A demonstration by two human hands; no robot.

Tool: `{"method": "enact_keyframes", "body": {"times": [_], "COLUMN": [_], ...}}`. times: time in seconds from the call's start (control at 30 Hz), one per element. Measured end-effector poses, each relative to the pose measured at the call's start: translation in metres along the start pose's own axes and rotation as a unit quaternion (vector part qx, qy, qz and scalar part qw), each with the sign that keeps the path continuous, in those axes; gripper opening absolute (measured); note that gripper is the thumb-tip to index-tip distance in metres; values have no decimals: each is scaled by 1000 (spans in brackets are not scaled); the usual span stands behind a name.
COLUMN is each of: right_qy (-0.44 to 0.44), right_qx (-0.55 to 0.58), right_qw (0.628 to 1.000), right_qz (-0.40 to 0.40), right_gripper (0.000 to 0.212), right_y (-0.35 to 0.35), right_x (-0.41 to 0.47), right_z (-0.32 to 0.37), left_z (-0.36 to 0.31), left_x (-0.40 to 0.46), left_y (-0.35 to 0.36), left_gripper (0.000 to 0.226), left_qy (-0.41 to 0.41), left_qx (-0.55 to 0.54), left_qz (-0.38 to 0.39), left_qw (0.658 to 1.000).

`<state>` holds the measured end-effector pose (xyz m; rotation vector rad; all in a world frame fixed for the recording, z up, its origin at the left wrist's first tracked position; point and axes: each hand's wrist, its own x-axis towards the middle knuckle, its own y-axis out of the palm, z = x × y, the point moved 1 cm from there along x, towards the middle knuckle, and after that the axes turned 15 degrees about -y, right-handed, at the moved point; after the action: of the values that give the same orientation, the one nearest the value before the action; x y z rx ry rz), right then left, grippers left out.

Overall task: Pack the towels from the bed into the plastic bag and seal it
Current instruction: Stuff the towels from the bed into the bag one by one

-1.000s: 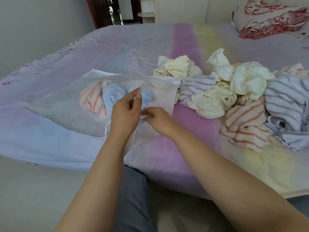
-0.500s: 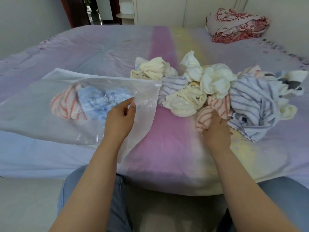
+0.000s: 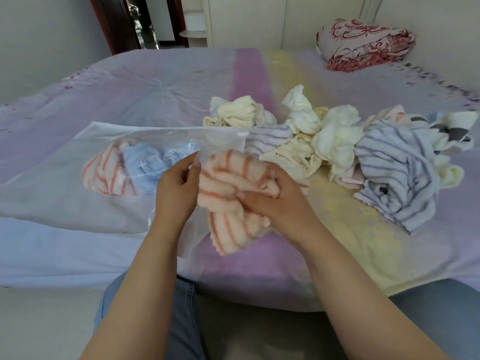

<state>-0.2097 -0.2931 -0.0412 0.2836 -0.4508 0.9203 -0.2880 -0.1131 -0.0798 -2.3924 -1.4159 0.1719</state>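
A clear plastic bag (image 3: 65,183) lies flat on the bed, its mouth facing right. Inside it are an orange-striped towel (image 3: 104,175) and a light blue towel (image 3: 145,162). My left hand (image 3: 176,193) pinches the upper edge of the bag's mouth. My right hand (image 3: 275,201) grips a crumpled orange-striped towel (image 3: 228,201) right at the opening. A heap of loose towels lies to the right: cream ones (image 3: 335,141), a purple-striped one (image 3: 270,136) and a large grey-striped one (image 3: 400,172).
The bed (image 3: 155,87) has a pastel purple, pink and yellow cover. A red-patterned pillow (image 3: 363,44) lies at the far right corner. A doorway (image 3: 137,22) shows behind the bed. My knees in jeans press against the bed's near edge.
My right hand left the bag's mouth, reached right to the heap, took the orange-striped towel and brought it back to the opening. My left hand kept holding the bag's edge.
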Motion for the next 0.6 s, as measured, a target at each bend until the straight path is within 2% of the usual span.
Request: {"method": "enact_keyframes", "body": {"times": [0.03, 0.07, 0.1, 0.13, 0.2, 0.23, 0.27, 0.37, 0.47, 0.53, 0.6], "right_qy": [-3, 0, 24, 72, 187, 223, 240, 249, 210, 184, 163], "right_qx": [18, -22, -109, -227, -409, -450, -456, -368, -373, -355, -234], "right_qw": [1000, 999, 993, 971, 887, 854, 843, 875, 867, 888, 948], "right_qz": [-24, -35, -27, 4, 106, 139, 156, 193, 255, 229, 142], "right_gripper": [32, 34, 40, 50, 69, 78, 86, 89, 75, 63, 61], "right_y": [-5, -12, -21, -28, -39, -40, -41, -41, -41, -41, -48], "right_x": [2, 4, 5, 5, -5, -13, -19, -26, -22, -19, -12], "right_z": [-4, -12, -25, -39, -71, -83, -89, -99, -99, -97, -95], "left_z": [0, 0, 0, 0, 2, 3, 4, 4, -1, -3, -6], "left_x": [0, 0, -1, -3, -4, -3, -3, -3, -4, -5, -8], "left_y": [-1, -1, -1, 0, 1, 1, 1, 1, 1, -1, -5], "left_gripper": [25, 27, 29, 31, 34, 34, 34, 34, 35, 38, 41], "left_qy": [5, 13, 20, 25, 28, 27, 26, 31, 33, 24, 25], "left_qx": [-2, 4, 16, 28, 34, 34, 35, 37, 37, 28, 19], "left_qz": [-2, -8, -16, -23, -29, -30, -31, -41, -49, -59, -66], "left_qw": [1000, 1000, 1000, 999, 999, 999, 999, 998, 998, 998, 997]}}
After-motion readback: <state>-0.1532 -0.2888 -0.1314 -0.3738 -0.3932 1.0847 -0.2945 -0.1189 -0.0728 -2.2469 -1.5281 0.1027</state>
